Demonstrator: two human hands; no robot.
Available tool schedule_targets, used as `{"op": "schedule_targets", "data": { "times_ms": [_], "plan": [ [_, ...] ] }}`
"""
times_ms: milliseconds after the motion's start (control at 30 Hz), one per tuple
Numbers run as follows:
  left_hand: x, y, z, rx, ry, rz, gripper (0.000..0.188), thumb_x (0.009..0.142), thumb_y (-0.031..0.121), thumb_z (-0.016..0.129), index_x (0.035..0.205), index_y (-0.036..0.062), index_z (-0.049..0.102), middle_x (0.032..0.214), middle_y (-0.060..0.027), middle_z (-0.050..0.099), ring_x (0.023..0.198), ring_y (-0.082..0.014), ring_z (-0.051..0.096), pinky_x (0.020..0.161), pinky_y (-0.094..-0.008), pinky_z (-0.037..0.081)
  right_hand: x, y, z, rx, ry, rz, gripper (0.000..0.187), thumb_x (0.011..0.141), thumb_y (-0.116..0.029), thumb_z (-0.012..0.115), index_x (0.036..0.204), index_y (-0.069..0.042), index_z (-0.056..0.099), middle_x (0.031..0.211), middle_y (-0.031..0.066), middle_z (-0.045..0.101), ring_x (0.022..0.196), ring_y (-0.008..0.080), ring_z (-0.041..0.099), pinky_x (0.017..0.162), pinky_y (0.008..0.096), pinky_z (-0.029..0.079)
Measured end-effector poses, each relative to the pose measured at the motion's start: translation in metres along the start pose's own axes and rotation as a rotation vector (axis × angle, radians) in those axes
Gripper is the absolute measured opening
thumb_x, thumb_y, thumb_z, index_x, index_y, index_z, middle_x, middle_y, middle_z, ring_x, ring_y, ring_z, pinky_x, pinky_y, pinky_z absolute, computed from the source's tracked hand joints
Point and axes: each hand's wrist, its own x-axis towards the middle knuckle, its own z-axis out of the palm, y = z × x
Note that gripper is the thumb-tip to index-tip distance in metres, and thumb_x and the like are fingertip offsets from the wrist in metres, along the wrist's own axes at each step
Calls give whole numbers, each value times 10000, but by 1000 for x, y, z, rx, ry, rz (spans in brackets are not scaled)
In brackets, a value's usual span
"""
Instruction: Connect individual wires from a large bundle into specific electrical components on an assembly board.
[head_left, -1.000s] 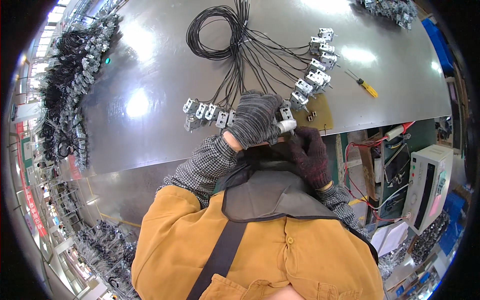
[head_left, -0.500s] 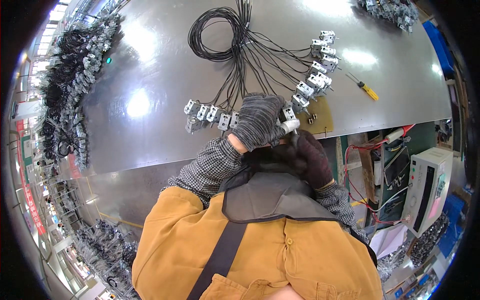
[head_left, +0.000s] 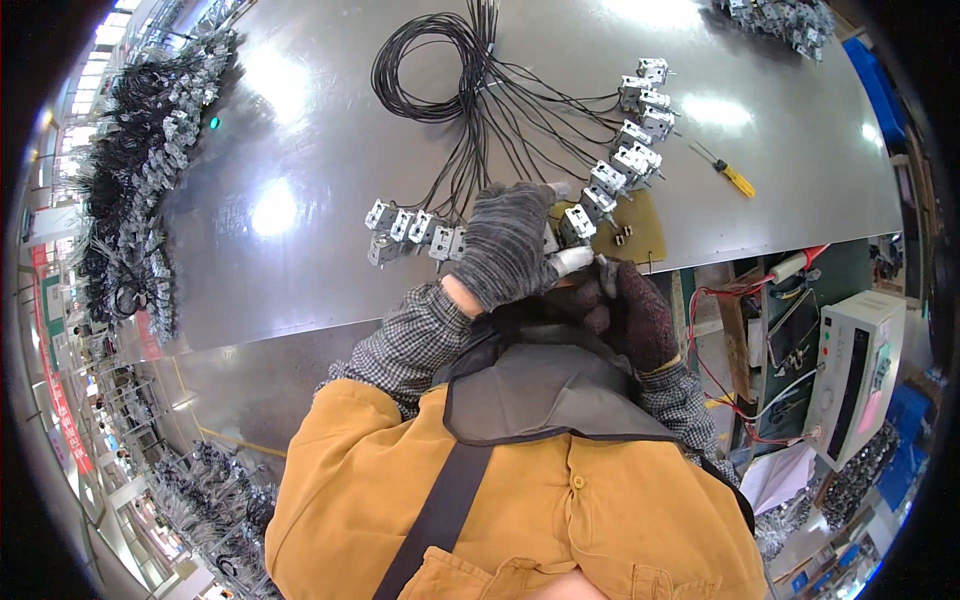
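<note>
My left hand (head_left: 508, 245), in a grey knit glove with white fingertips, bends over the near end of a row of small silvery metal units on black cables. Its index finger and thumb reach around a metal unit (head_left: 577, 224) near the table's front edge. Just to the right, my right hand (head_left: 638, 315) in a dark maroon glove is curled at that edge, close to the left thumb. What its fingers hold, if anything, is hidden. More metal units (head_left: 420, 228) lie left of my left hand, and others (head_left: 632, 160) run up to the right.
A coil of black cable (head_left: 420, 105) lies farther back. On the right are a yellow-handled screwdriver (head_left: 735, 178), a brownish pad (head_left: 640, 225) with small metal bits, and a white instrument box (head_left: 860, 375) with red leads. Piled cabled units (head_left: 150, 170) line the left edge.
My left index finger has lifted and stretched outward past the metal unit. My right hand has shifted slightly and is less blurred.
</note>
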Motion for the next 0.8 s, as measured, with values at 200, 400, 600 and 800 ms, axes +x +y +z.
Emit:
{"op": "schedule_targets", "data": {
  "times_ms": [200, 400, 600, 800],
  "plan": [
    [-7, -6, -3, 18, -310, -214, 429, 896, 376, 816, 1154, 43, 737, 978, -160, 735, 968, -314, 722, 884, -429, 560, 10, -2, -6, -101, -101, -95, 363, 1100, -347, 537, 1231, -20, 625, 1165, 72, 615, 1004, 185, 571, 855, 318, 523],
    [-5, -16, 8, -218, -240, -209, 456, 941, 353, 791, 1243, 35, 665, 1034, -174, 735, 889, -304, 739, 803, -401, 589, 36, -30, 13, -541, 25, -532, 309, 1112, -267, 514, 1245, -28, 656, 1119, 82, 685, 1001, 177, 631, 899, 345, 537],
    [5, -17, 11, -233, -304, -72, 383, 983, 332, 739, 1191, 14, 696, 980, -186, 713, 894, -341, 711, 805, -434, 555, 24, -30, 12, -912, 208, -634, 271, 1101, -204, 529, 1218, -5, 671, 1042, 101, 723, 936, 188, 677, 870, 335, 541],
    [5, -6, 10, 50, -238, -31, 464, 907, 460, 784, 1130, 56, 730, 935, -150, 722, 913, -325, 710, 920, -480, 516, 0, -15, 1, -1111, 95, -630, 221, 1057, -190, 624, 1201, -28, 666, 1006, 165, 715, 914, 275, 724, 819, 375, 561]
  ]
}}
